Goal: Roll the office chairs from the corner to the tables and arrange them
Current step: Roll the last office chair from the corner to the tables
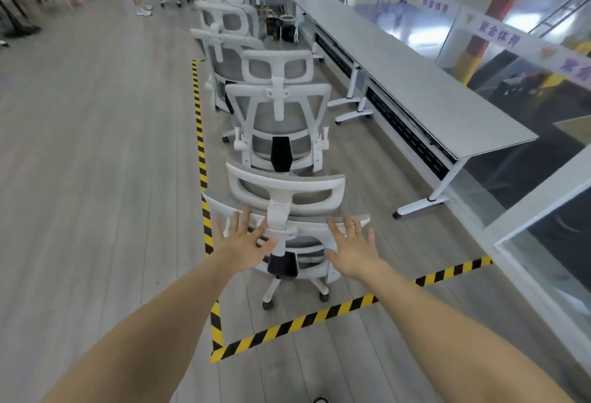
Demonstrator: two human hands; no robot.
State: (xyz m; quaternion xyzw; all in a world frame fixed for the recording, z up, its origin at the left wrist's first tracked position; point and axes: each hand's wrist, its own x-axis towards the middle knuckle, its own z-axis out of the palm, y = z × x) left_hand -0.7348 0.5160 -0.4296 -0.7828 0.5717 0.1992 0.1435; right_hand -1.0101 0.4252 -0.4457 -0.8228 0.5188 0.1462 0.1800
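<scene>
Grey wood-plank floor carrying a line of white office chairs on casters, yellow-and-black hazard tape stuck around them, and long wheeled grey surfaces beside them.

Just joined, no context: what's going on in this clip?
A person is reaching both hands toward the back of the nearest office chair. The left hand and right hand are open with fingers spread, at the top edge of the backrest; no grip yet. The chair stands inside a floor area marked with yellow-black tape, last in a row of similar chairs beside long grey tables.
</scene>
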